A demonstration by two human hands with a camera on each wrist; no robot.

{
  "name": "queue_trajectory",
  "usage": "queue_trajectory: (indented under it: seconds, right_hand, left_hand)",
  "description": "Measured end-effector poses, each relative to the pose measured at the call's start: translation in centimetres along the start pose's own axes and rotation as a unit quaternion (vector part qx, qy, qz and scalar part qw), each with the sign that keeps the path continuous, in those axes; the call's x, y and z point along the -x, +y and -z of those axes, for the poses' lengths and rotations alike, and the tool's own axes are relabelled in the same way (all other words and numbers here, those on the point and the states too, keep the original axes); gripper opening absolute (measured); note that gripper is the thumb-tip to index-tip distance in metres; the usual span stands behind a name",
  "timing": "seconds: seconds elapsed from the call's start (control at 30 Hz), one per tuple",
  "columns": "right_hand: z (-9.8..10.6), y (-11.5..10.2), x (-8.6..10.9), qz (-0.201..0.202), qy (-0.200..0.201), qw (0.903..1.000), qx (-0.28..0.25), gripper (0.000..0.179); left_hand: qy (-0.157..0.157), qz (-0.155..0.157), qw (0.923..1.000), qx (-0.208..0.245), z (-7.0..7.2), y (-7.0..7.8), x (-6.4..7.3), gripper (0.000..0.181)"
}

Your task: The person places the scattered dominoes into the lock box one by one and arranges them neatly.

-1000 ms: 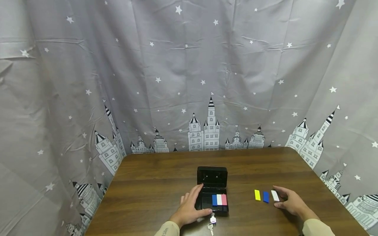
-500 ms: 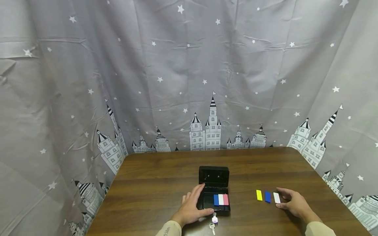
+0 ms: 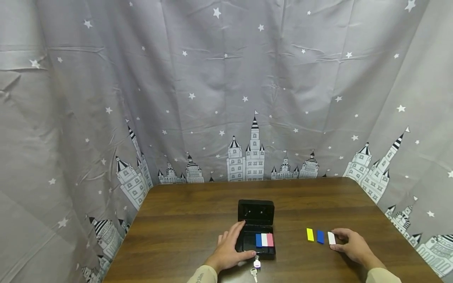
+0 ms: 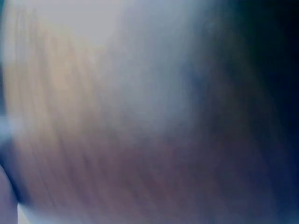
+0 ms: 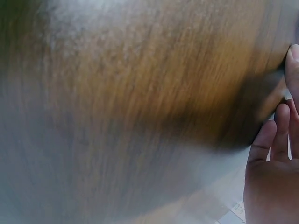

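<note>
On the wooden table stands a small black cash box (image 3: 255, 253), its lid (image 3: 256, 212) raised. My left hand (image 3: 228, 249) rests along the box's left side, fingers extended toward the hinge and thumb by the front edge. Inside, on the right, a blue block (image 3: 258, 240), a white block and a pinkish-red block (image 3: 270, 239) lie side by side. Farther right, my right hand (image 3: 354, 247) pinches another white block (image 3: 331, 238) by its ends between thumb and index finger. Left of it lie a loose blue block (image 3: 320, 237) and a yellow block (image 3: 310, 234).
Keys (image 3: 254, 272) hang from the lock at the box's front, toward the near edge. The wooden table (image 3: 184, 212) reaches back to a grey curtain (image 3: 198, 118) printed with stars and castles. The left wrist view is too blurred for detail.
My right thumb and index finger have drawn closer together onto the ends of the white block. The left hand and the box stay put; the head view has shifted slightly.
</note>
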State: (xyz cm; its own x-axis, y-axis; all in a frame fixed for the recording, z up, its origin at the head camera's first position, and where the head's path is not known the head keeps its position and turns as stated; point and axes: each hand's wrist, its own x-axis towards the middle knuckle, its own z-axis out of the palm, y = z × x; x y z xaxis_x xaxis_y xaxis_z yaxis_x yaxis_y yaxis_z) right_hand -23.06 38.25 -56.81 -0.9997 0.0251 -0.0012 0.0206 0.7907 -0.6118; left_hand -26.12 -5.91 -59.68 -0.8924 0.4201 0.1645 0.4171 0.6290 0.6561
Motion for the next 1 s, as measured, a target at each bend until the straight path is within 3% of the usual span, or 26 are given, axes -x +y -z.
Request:
queue_trajectory:
  seconds: [0.43, 0.7, 1.0]
  right_hand:
    - [0.4, -0.9, 0.1, -0.028, 0.018, 0.9992, -0.021, 0.069]
    - [0.4, -1.6, -0.1, -0.027, 0.053, 0.9973, -0.043, 0.064]
    - [-0.1, -3.7, -0.8, -0.007, 0.055, 0.9954, -0.078, 0.060]
  left_hand:
    - [-0.012, 0.016, 0.9998, -0.001, 0.4, 0.3, 0.0, 0.102]
    - [-0.006, 0.013, 0.9999, -0.001, 0.1, 0.2, 0.0, 0.100]
    - [-0.003, 0.009, 0.9999, -0.005, -0.2, -0.1, 0.0, 0.100]
